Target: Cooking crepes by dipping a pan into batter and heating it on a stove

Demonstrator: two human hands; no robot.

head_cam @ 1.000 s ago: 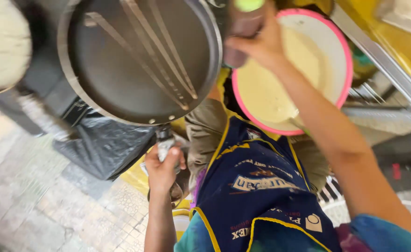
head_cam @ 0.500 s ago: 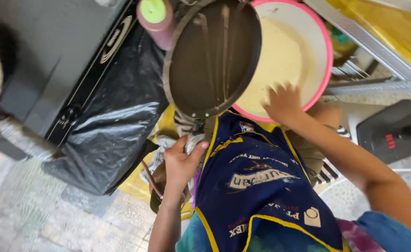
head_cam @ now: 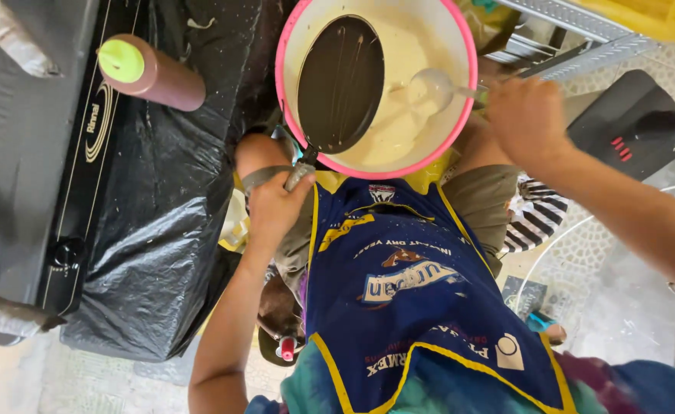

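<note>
My left hand (head_cam: 274, 205) grips the handle of a dark round frying pan (head_cam: 341, 83). The pan is tilted on edge over a pink-rimmed bowl (head_cam: 280, 70) full of pale batter, which rests on my lap. My right hand (head_cam: 526, 116) sits at the bowl's right rim and holds a ladle (head_cam: 431, 81); its batter-coated scoop is just above the batter, right of the pan. A blue apron with yellow trim (head_cam: 399, 291) covers my front below the bowl.
A brown squeeze bottle with a green cap (head_cam: 150, 73) stands on black plastic sheeting (head_cam: 161, 238) beside a black gas stove (head_cam: 77, 199) at left. A black fan base (head_cam: 632, 126) and a yellow crate (head_cam: 648, 14) are at right. Tiled floor lies below.
The pan has swung from over the stove to above the batter bowl and tipped on edge. My right hand has moved from the bowl's front to its right rim and now holds the ladle.
</note>
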